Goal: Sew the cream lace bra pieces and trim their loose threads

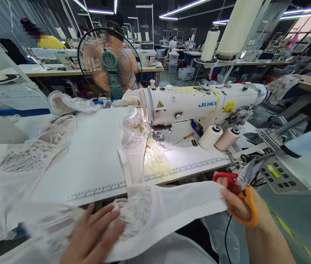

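A white lace garment piece [182,201] stretches across the front of the table. My left hand [96,233] lies on its lace part at the lower left, fingers spread. At the right my right hand [237,201] holds scissors [250,207] with orange and red handles, their blades pointing up and right, and also pinches the end of the white fabric. More white lace pieces [132,146] run from beside the sewing machine [177,106] down to the table's front edge. Another pile of garments [26,165] spreads over the left side.
Two thread cones [210,136] and a wooden-handled tool [188,136] rest by the machine. A control box [295,174] sits at the right. Behind the table stands a fan [110,60]. A person in yellow [51,42] is at the back left.
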The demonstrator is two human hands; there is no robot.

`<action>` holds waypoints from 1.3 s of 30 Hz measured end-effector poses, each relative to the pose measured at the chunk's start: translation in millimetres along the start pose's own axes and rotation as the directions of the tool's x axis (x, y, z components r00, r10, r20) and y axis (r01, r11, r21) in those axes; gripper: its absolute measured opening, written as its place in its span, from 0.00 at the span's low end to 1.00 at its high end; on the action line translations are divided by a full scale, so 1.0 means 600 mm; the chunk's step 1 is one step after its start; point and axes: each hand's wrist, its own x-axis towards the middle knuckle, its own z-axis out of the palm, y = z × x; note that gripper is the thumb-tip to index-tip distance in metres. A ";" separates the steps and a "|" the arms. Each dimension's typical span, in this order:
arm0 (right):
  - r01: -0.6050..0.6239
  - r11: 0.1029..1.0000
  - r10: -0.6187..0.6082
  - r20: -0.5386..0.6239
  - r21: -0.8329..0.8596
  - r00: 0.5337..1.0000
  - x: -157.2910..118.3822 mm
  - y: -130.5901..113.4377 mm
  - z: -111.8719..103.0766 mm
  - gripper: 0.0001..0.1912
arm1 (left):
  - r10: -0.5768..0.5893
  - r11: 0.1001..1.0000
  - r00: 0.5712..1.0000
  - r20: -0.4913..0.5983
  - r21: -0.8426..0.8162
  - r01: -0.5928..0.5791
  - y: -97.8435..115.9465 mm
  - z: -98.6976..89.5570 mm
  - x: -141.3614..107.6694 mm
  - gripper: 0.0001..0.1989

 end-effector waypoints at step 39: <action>-0.350 0.844 0.098 0.524 0.406 0.846 -0.062 0.078 0.224 0.24 | 0.211 0.975 0.964 -0.161 -0.032 -0.218 0.125 0.106 0.033 0.16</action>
